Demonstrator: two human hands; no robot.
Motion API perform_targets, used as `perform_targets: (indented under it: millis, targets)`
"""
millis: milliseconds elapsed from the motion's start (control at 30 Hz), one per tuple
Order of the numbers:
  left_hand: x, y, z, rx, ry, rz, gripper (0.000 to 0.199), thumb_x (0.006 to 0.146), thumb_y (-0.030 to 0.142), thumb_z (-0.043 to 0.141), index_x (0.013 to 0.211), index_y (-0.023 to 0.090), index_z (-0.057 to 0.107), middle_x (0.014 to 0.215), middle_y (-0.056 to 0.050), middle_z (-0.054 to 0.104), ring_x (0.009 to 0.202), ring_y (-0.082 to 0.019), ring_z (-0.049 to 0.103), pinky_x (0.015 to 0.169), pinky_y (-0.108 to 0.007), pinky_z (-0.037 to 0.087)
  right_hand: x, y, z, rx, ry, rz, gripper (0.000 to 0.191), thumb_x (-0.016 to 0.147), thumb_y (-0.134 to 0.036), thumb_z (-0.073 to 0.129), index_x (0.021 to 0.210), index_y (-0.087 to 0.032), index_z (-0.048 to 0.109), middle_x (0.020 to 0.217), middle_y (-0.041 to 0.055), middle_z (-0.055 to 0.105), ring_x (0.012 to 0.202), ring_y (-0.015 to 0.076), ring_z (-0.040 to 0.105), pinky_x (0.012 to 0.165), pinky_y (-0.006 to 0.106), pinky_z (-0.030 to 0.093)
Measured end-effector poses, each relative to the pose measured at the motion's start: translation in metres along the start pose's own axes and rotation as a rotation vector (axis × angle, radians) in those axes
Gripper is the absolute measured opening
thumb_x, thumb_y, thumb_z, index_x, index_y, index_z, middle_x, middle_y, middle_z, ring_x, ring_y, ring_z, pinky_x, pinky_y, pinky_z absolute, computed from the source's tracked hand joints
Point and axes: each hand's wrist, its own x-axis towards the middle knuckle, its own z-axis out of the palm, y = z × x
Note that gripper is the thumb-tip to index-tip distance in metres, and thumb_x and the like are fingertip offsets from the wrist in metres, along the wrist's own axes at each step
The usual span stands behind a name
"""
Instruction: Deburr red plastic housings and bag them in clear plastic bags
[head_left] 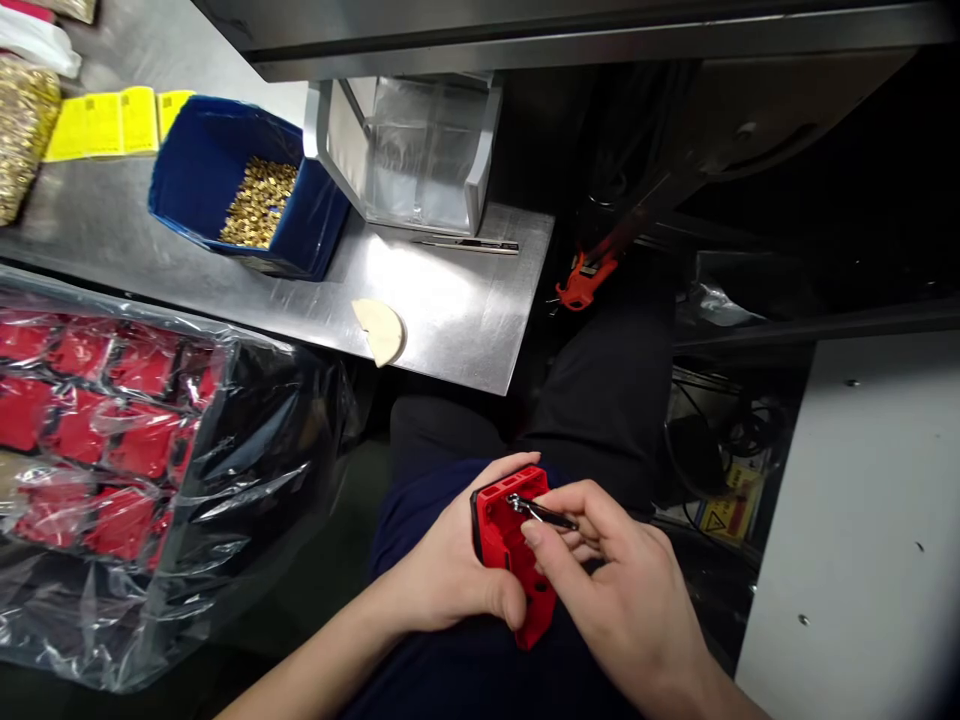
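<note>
In the head view my left hand (471, 570) is wrapped round a red plastic housing (531, 606) with a black edge, its hollow side turned up over my lap. My right hand (619, 590) pinches a slim black tool with a shiny metal end (551, 515) between thumb and fingers. That metal end is at the upper part of the housing's hollow; whether it touches the plastic, I cannot tell. The right fingers hide part of the housing's right side.
On the steel bench (450, 300) stand a blue bin (202, 150) of brass parts and a grey open-fronted bin (352, 150). A knife-like tool (480, 245) and a cream disc (381, 330) lie nearby. A plastic-lined crate (225, 430) of red housings is at left; an orange-handled tool (581, 283) hangs beyond my knees.
</note>
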Motion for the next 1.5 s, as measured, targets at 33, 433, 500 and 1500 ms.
perform_targets:
  millis: [33, 433, 500, 1500]
  targets:
    - [0.0, -0.001, 0.0, -0.008, 0.005, 0.0, 0.111, 0.058, 0.055, 0.094, 0.15, 0.031, 0.037, 0.131, -0.013, 0.061, 0.115, -0.033, 0.065, 0.106, -0.049, 0.047, 0.0, -0.001, 0.0, 0.001, -0.016, 0.002, 0.005, 0.093, -0.031, 0.064, 0.091, -0.026, 0.066, 0.074, -0.0067, 0.074, 0.058, 0.0103, 0.07, 0.056, 0.014, 0.054]
    - [-0.001, -0.001, 0.003, -0.034, 0.023, -0.033, 0.112, 0.059, 0.026, 0.1, 0.149, 0.029, 0.034, 0.11, -0.008, 0.071, 0.107, -0.03, 0.07, 0.093, -0.039, 0.054, -0.002, -0.006, 0.008, 0.079, -0.107, 0.055, 0.006, 0.093, -0.03, 0.062, 0.09, -0.025, 0.061, 0.074, -0.007, 0.073, 0.06, 0.0099, 0.07, 0.055, 0.017, 0.049]
    - [-0.001, -0.002, 0.003, -0.035, 0.029, -0.037, 0.114, 0.057, 0.023, 0.101, 0.149, 0.029, 0.034, 0.113, -0.009, 0.07, 0.104, -0.029, 0.07, 0.091, -0.038, 0.054, -0.001, -0.007, 0.008, 0.081, -0.109, 0.067, 0.006, 0.093, -0.03, 0.061, 0.089, -0.025, 0.061, 0.074, -0.007, 0.073, 0.06, 0.0101, 0.07, 0.054, 0.017, 0.049]
    - [0.003, 0.001, 0.006, -0.053, 0.071, -0.004, 0.111, 0.051, 0.027, 0.103, 0.145, 0.03, 0.042, 0.12, -0.006, 0.071, 0.109, -0.025, 0.068, 0.098, -0.036, 0.05, 0.008, -0.002, -0.005, -0.025, -0.031, -0.156, 0.02, 0.089, -0.017, 0.069, 0.103, -0.031, 0.072, 0.088, -0.006, 0.072, 0.071, 0.0114, 0.067, 0.066, 0.02, 0.054]
